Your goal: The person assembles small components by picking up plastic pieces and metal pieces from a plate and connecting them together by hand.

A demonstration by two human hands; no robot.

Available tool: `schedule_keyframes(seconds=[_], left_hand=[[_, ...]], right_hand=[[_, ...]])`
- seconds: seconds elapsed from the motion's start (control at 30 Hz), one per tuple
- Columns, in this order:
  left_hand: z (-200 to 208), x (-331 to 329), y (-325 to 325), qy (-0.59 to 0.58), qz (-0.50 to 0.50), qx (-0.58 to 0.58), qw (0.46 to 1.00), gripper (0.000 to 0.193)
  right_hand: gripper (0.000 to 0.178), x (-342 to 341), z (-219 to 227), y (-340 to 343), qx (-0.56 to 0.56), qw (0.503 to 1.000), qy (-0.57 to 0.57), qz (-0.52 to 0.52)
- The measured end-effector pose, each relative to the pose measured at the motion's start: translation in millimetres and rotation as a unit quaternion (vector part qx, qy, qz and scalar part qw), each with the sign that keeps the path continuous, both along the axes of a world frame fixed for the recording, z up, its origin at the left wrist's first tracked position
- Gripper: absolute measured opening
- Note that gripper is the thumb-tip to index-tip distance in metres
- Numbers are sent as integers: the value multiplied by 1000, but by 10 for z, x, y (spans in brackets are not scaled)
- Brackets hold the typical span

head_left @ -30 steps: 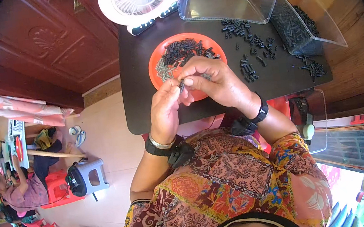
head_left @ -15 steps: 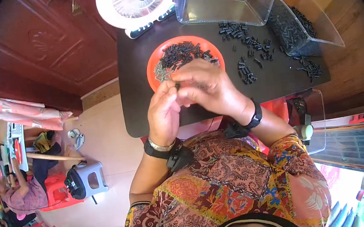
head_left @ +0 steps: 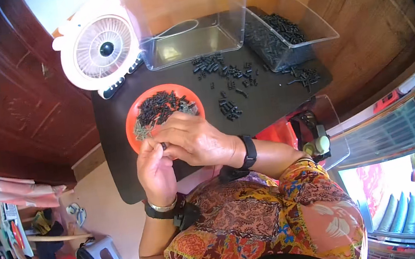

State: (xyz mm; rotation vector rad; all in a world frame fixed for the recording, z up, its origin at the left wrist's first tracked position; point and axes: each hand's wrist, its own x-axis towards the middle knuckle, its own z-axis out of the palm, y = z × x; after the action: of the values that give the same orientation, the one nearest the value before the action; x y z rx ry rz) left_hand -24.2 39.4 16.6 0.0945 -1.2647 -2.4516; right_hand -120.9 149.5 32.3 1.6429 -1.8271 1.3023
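Observation:
My left hand (head_left: 157,177) is closed, thumb and fingers pinching a small black part (head_left: 163,145). Against its fingertips, my right hand (head_left: 196,140) is bent over with its fingers pinched together; what they hold is hidden. Both hands meet above the near edge of an orange-red plate (head_left: 130,119). In that plate lies a heap of short black plastic parts (head_left: 160,107), with silver screws (head_left: 142,132) at its left and more at the right side, partly covered by my right hand.
On the dark table (head_left: 118,167), loose black parts (head_left: 228,110) lie in several clusters right of the plate. A clear bin (head_left: 306,43) holds more of them, beside another clear bin (head_left: 197,52). A white fan (head_left: 102,49) stands at the back left. A grey stool (head_left: 109,252) is on the floor.
The whole view has swung to the right, so the table, plate and fan appear farther left and lower. My hands stay together at the plate, the right one bent more over the left's fingertips.

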Motion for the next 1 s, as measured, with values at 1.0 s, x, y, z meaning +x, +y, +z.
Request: schedule_keyframes(seconds=[1.0], left_hand=[[-55,117,-391,-9,-8,-38,999,19]], right_hand=[[15,-1586,-11,818,307,940,104,-106]])
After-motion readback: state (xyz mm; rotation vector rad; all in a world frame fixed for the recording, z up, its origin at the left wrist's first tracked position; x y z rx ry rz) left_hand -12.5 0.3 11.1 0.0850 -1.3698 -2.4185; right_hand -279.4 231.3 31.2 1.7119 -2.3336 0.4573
